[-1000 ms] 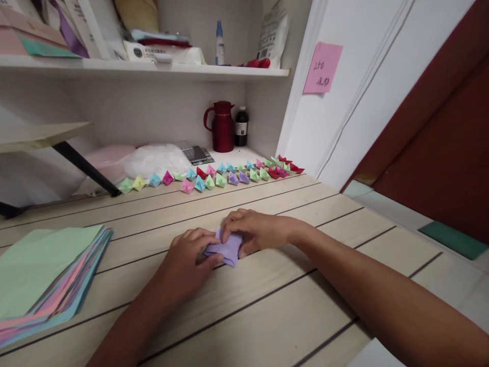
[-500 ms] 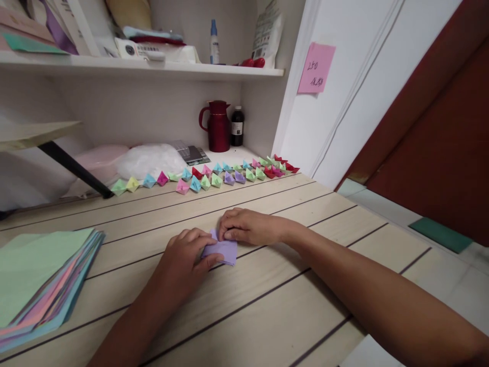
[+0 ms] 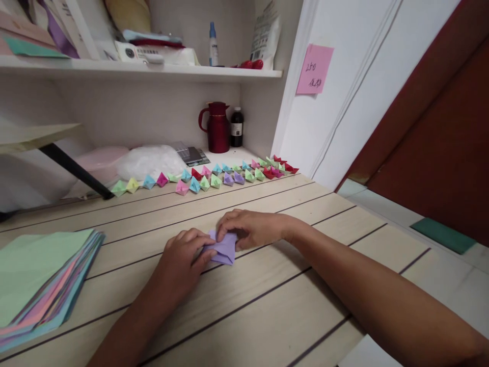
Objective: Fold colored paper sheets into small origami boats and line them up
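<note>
A small folded purple paper (image 3: 224, 248) lies on the pale wooden tabletop (image 3: 267, 306) in the middle of the view. My left hand (image 3: 181, 260) pinches its left side with thumb and fingers closed on it. My right hand (image 3: 254, 229) grips its upper right edge, fingers curled over the fold. Both hands rest on the table.
A stack of coloured paper sheets (image 3: 38, 278) lies at the left. A row of several small folded paper boats (image 3: 206, 176) lines the table's far edge. Behind stand a red jug (image 3: 217, 127), a dark bottle (image 3: 237, 127) and a shelf (image 3: 153, 71). A pink note (image 3: 314, 69) hangs on the wall.
My right hand has shifted its fingers on the purple paper, working its upper edge, and the paper's shape has changed a little. The camera has drifted slightly.
</note>
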`<state>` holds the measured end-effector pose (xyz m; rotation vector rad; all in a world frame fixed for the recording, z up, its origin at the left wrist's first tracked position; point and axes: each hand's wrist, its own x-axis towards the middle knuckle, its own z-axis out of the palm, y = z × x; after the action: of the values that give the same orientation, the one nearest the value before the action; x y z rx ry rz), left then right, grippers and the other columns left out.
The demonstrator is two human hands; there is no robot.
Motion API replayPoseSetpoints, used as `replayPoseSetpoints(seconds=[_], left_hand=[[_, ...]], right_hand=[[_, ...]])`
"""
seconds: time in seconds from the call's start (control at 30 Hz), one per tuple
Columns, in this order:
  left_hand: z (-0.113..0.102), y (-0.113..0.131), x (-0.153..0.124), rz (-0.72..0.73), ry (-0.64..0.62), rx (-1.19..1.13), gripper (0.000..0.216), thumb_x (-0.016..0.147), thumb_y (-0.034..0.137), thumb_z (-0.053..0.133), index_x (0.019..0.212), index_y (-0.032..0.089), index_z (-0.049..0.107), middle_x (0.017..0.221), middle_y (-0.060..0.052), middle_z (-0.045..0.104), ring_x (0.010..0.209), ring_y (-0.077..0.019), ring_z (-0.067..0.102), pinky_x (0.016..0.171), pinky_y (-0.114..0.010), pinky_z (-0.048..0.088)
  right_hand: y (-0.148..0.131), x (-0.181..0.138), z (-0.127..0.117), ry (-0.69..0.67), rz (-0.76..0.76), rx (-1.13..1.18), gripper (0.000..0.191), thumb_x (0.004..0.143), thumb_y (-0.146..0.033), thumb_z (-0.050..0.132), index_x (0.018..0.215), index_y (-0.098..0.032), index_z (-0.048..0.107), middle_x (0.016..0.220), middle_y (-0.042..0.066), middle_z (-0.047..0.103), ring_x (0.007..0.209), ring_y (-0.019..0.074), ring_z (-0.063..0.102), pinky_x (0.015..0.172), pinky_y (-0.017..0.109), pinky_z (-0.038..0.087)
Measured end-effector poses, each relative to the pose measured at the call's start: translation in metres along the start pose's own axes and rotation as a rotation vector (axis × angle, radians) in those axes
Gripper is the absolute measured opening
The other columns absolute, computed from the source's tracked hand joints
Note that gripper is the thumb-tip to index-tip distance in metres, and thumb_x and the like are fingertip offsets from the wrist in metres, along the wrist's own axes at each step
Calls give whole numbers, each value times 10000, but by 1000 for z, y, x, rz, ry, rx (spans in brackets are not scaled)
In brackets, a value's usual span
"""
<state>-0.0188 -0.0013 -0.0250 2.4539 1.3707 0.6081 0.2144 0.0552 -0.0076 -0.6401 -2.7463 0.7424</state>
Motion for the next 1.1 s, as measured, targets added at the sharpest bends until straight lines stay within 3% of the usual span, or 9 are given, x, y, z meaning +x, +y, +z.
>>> replayPoseSetpoints(seconds=[0.33,0.57,0.9,1.1], left_hand=[[0,3,0,14,-15,14,255,924,324,458,1042,258,674,1054,-37,673,979,-214,586,887,-403,434],[4,1,-2,-14,-20,39,251,826,226,578,1066,255,645,1104,-41,653,1033,-239,570,908,-426,416],[2,6,-6,-100,-22,9,249,758,150,626,979,256,668,1188,-37,624,1121,-243,544,963,-432,394],[4,4,-9,-193,-32,-3,287,755,154,640,1009,276,693,1352,-62,527,1229,-276,496,1034,-467,353]], right_hand=[[-6,1,1,54,4,33,226,872,-159,575,1090,-192,625,1073,57,626,1039,178,547,950,314,409],[-7,4,7,107,21,-44,353,711,-26,626,1020,-198,632,1072,60,607,1031,201,541,929,333,423],[-2,4,8,179,89,-52,206,750,-95,677,923,-207,666,1121,59,608,1062,201,559,982,368,375],[1,3,8,192,80,-3,188,736,-108,715,881,-218,666,1146,50,611,1107,198,551,984,353,370]])
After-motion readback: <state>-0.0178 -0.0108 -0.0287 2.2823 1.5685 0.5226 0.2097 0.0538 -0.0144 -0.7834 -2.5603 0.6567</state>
